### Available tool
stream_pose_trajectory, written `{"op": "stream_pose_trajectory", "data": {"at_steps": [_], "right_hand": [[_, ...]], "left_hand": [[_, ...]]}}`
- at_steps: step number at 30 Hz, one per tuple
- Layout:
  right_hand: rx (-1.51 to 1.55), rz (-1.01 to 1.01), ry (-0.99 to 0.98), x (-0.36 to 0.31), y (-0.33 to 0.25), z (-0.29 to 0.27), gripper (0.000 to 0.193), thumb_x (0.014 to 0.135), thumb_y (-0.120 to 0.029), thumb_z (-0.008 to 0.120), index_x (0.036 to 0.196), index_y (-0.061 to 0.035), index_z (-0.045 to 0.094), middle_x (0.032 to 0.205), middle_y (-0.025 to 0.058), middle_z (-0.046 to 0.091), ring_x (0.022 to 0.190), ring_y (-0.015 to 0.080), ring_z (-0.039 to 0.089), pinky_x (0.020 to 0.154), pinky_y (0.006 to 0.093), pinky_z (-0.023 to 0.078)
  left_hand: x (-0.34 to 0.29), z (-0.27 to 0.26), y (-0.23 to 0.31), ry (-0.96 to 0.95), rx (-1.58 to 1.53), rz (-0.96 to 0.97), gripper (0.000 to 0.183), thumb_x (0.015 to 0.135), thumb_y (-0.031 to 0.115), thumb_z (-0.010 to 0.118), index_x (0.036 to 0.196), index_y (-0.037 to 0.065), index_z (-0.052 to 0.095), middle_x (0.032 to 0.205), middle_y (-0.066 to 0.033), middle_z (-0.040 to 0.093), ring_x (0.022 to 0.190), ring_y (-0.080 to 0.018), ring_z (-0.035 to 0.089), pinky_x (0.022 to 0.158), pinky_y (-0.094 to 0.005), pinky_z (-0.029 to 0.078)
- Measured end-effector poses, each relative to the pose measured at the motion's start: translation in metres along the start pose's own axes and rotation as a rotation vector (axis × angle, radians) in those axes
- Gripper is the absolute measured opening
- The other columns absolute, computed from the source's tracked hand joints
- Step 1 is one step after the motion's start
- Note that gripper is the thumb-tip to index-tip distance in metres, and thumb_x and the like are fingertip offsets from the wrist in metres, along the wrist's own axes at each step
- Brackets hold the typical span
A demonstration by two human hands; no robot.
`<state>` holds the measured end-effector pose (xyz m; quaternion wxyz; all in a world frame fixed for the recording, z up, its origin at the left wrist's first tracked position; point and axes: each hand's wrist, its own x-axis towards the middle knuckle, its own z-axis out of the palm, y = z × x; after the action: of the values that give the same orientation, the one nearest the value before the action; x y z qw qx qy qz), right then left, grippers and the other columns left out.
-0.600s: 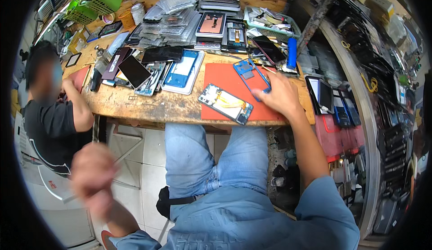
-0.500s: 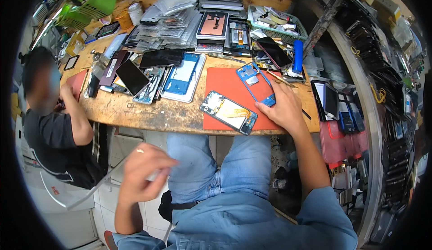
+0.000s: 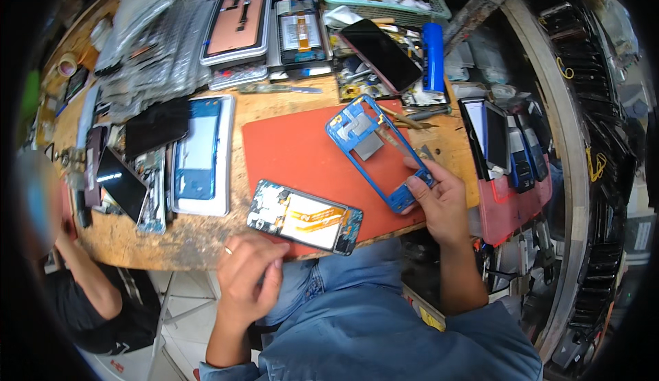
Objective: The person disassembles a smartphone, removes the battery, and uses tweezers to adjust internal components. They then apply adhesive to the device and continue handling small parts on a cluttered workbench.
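My right hand grips the lower end of a blue phone middle frame that lies on the red work mat. An opened phone body with an orange flex cable lies at the mat's front edge. My left hand hovers at the wooden bench's front edge, just left of and below that opened phone, fingers curled with the tips pinched; a ring shows on one finger. Whether it holds something small I cannot tell.
A blue-and-white phone housing, dark phone screens, stacked trays of parts, a blue cylinder, tweezers and a rack of phones crowd the bench. Another person sits at the left.
My left hand rose from beside my lap to the bench's front edge. My right hand and the blue frame shifted slightly; my view moved closer to the bench.
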<state>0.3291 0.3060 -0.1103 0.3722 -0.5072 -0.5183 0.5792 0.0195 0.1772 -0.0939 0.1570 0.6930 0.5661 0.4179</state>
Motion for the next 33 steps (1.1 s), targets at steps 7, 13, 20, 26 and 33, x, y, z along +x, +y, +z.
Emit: {"op": "stream_pose_trajectory", "data": {"at_steps": [7,13,20,26,33], "right_hand": [[0.290,0.117,-0.136,0.015,-0.005,-0.008,0.049,0.116,-0.017,0.052,0.158,0.0086,0.046,0.126,0.0276,0.074,0.108,0.0275,0.079,0.088,0.0387,0.069],[0.053,0.012,-0.120,0.014,-0.006,-0.005,0.051,0.112,-0.008,0.057,0.158,0.0101,0.044,0.124,0.0286,0.074,0.106,0.0286,0.079,0.084,0.0348,0.070],[0.082,-0.134,-0.031,0.018,-0.009,0.009,0.046,0.114,-0.009,0.055,0.155,0.0103,0.048,0.124,0.0252,0.075,0.106,0.0240,0.078,0.088,0.0341,0.068],[0.118,-0.208,-0.005,0.024,0.001,0.032,0.043,0.116,-0.011,0.051,0.154,0.0089,0.049,0.123,0.0230,0.075,0.103,0.0217,0.078,0.088,0.0357,0.067],[-0.113,-0.299,0.038,0.017,0.012,0.031,0.041,0.115,-0.007,0.052,0.152,0.0077,0.054,0.115,0.0134,0.077,0.100,0.0139,0.073,0.092,0.0284,0.058]], "left_hand": [[0.018,0.043,0.010,-0.056,-0.027,0.111,0.025,0.078,0.002,0.076,0.103,0.004,0.079,0.094,-0.0085,0.071,0.087,-0.0278,0.069,0.081,-0.0407,0.052],[0.010,0.040,0.018,-0.081,0.131,0.098,0.030,0.077,0.006,0.077,0.107,0.007,0.080,0.099,-0.0060,0.071,0.096,-0.0275,0.068,0.090,-0.0433,0.049],[-0.009,0.033,0.008,-0.074,0.248,0.052,0.031,0.077,0.011,0.078,0.108,0.009,0.081,0.101,-0.0028,0.070,0.104,-0.0264,0.066,0.095,-0.0444,0.045],[-0.016,0.044,0.026,-0.134,0.324,0.065,0.034,0.078,0.020,0.083,0.112,0.020,0.083,0.107,0.0025,0.065,0.108,-0.0223,0.062,0.103,-0.0441,0.040],[-0.007,0.054,0.020,-0.099,0.522,0.278,0.026,0.087,0.023,0.081,0.111,0.032,0.082,0.105,0.0050,0.063,0.107,-0.0140,0.061,0.106,-0.0403,0.039]]}}
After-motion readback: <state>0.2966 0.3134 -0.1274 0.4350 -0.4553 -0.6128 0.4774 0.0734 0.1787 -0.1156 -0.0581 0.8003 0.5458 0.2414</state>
